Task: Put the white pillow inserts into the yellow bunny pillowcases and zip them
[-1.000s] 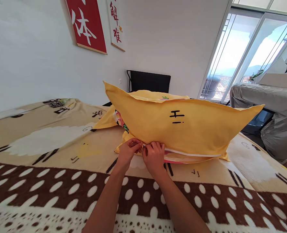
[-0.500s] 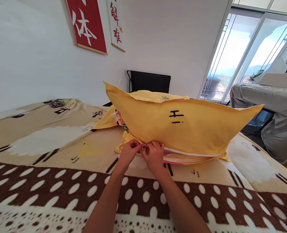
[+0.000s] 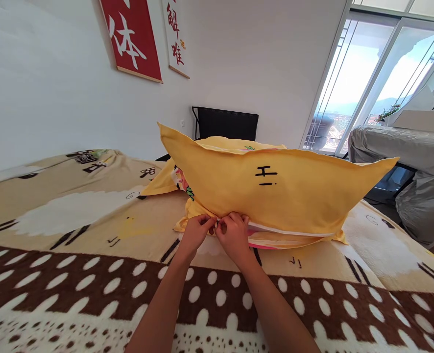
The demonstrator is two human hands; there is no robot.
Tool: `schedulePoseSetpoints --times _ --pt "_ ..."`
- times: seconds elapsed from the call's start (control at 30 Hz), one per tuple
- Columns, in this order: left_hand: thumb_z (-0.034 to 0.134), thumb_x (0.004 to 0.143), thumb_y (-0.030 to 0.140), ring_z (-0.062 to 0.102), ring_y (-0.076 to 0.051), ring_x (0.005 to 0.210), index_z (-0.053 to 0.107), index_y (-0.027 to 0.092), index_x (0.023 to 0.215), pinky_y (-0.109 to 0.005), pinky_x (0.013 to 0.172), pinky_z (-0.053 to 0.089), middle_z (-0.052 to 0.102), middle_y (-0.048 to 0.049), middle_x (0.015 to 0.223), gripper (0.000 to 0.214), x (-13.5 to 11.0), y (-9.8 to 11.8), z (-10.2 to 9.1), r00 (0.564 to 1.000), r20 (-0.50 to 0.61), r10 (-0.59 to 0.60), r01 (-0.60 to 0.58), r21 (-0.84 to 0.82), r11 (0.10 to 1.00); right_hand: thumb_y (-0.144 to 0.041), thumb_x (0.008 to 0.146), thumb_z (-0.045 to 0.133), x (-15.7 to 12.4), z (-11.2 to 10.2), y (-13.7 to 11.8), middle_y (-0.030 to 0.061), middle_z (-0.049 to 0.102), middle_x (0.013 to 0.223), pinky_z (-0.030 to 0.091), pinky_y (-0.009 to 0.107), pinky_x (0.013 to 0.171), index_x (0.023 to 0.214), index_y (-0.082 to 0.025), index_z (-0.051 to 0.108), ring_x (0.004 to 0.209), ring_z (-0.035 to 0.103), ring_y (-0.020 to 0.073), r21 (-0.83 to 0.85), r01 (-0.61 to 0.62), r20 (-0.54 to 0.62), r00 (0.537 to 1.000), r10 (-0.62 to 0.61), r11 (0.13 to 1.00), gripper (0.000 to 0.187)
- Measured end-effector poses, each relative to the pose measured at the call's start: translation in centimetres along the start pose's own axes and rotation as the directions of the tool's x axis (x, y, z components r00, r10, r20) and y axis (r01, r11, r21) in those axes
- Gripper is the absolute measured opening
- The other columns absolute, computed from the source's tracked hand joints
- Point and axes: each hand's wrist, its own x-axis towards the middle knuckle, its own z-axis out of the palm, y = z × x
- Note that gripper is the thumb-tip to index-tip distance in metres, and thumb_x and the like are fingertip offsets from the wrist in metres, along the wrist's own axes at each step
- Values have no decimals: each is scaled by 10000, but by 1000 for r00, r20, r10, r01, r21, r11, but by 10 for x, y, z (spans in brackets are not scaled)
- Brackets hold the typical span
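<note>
A yellow pillowcase [image 3: 305,191] with black "Hi!" lettering covers a plump pillow lying on the bed. Along its near lower edge runs a white zipper strip [image 3: 286,229], parted on the right, where pink and white cloth shows in the gap. My left hand [image 3: 196,231] pinches the pillowcase edge at the left end of this strip. Right beside it, thumb and fingers of my right hand [image 3: 233,233] are closed on the zipper, nearly touching the left fingertips. The small part between the fingertips is mostly hidden.
A beige and brown patterned blanket [image 3: 103,269] spreads under everything. Behind the pillow stands a black chair back [image 3: 226,125]. At the right, a grey cover [image 3: 415,152] drapes furniture near the window [image 3: 360,73]. Red and white scrolls [image 3: 132,39] hang on the wall.
Both hands stay at the same spot on the pillowcase edge, with only a tiny shift of the right hand to the right. The pillow barely moves.
</note>
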Motion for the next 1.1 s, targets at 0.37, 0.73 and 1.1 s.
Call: schedulePoseSetpoints --times 0.37,0.73,1.1 --pt "616 591 383 339 -102 479 492 179 460 -242 474 242 422 30 451 272 -2 0 5 995 -100 -14 8 -65 998 -244 832 574 -2 -8 -3 25 601 801 251 358 792 775 -187 614 847 496 184 -133 124 -29 991 -129 983 90" --pt "596 619 393 391 -114 508 545 168 480 -243 513 294 471 16 478 270 0 -3 8 995 -102 16 -19 -24 1000 -197 805 566 -2 -4 -2 25 598 751 260 353 756 706 -177 590 783 503 179 -197 122 -65 988 -137 973 103" --pt "567 643 373 482 -138 547 552 157 505 -239 542 348 558 -4 517 257 5 -15 10 987 -142 81 -75 43 996 -167 812 535 -2 -11 -6 37 605 785 262 359 739 747 -173 581 758 549 180 -246 118 24 993 -116 962 80"
